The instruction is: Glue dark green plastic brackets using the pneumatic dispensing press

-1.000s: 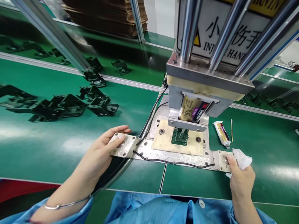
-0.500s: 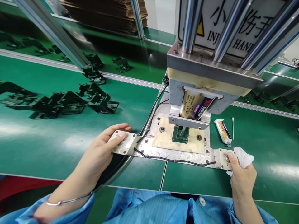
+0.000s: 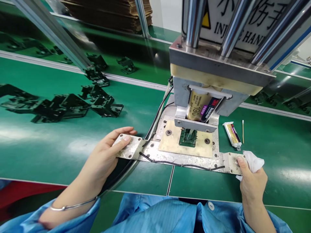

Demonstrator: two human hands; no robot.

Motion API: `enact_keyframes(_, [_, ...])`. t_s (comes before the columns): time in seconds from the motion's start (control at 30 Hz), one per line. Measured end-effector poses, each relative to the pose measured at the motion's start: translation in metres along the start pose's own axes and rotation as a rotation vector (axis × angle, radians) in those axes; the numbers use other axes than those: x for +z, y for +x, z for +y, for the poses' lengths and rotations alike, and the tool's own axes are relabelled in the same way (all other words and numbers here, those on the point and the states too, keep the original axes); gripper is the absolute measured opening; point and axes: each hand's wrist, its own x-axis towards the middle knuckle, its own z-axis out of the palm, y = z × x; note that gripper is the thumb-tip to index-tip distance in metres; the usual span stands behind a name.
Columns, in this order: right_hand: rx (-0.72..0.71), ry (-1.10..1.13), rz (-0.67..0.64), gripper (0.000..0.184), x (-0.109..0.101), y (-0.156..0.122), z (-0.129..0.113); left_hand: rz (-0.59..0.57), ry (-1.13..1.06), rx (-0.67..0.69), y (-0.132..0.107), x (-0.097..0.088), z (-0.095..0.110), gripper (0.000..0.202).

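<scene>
Press fixture (image 3: 187,158) — a metal base plate lying flat on the green surface (image 3: 48,145), with a button pad at each end. Head view: left hand (image 3: 107,155) rests on the left pad (image 3: 127,146), thumb pressed on its button, the other fingers (image 3: 121,131) curled loosely over the pad's far edge, grasping nothing. Right hand (image 3: 251,183) has its thumb on the right pad (image 3: 232,161) while its fingers are clenched around a crumpled white wipe (image 3: 254,162). Between the pads, a beige block (image 3: 170,142) carries a small green part (image 3: 187,138) directly beneath the press head (image 3: 213,74), which holds an adhesive cartridge (image 3: 200,108) — nozzle pointing down at the part. A second cartridge (image 3: 232,134) and a cotton swab (image 3: 242,131) lie just right of the plate. Black plastic brackets (image 3: 70,105) lie scattered well to the left.
</scene>
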Motion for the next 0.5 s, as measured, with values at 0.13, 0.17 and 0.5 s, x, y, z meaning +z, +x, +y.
enact_keyframes(0.13, [-0.036,0.018,0.018,0.065,0.001,0.001,-0.001,0.002,-0.019,0.015,-0.002,0.003,0.002,0.057])
enact_keyframes(0.17, [-0.050,0.019,0.020,0.064,0.001,0.001,-0.003,0.004,-0.022,0.021,-0.004,0.005,0.003,0.054])
enact_keyframes(0.5, [-0.237,0.147,0.027,0.051,0.005,-0.001,-0.027,0.025,-0.053,0.248,-0.002,0.010,-0.009,0.030])
